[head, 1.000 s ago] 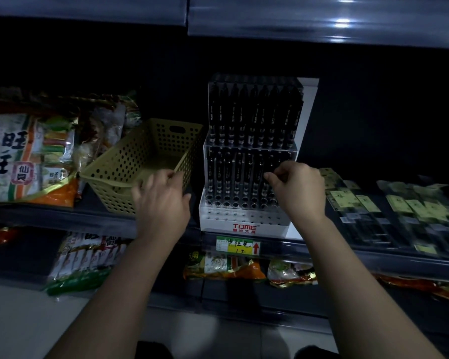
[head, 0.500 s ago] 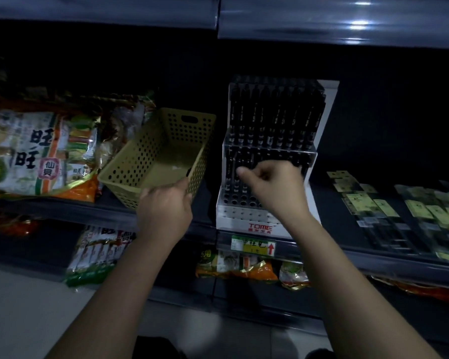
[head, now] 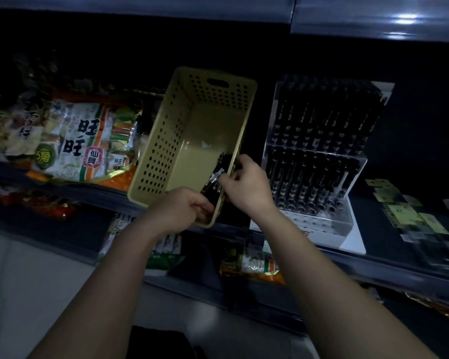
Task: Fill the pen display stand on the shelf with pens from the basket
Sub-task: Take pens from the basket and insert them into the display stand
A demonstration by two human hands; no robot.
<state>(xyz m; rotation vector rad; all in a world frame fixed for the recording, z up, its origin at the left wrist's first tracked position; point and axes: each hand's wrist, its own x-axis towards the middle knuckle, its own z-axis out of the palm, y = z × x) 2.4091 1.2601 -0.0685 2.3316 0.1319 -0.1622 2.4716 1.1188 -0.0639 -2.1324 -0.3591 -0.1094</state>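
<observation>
A yellow perforated basket (head: 163,141) stands on the shelf, tilted toward me. My left hand (head: 182,211) grips its near corner. A few black pens (head: 215,182) lie in the basket's near right corner. My right hand (head: 246,185) reaches over the basket's right wall and pinches one of these pens. To the right stands the clear tiered pen display stand (head: 319,224), with two rows of black pens upright in it and open holes in its front row.
Snack bags (head: 78,138) lie on the shelf left of the basket. Flat packets with yellow labels (head: 410,216) lie right of the stand. More snack bags (head: 249,265) sit on the shelf below. A shelf edge (head: 373,19) runs overhead.
My right hand has left the stand and moved left into the basket, where it now pinches a pen. The left hand has tilted the basket toward me. The view shifted left.
</observation>
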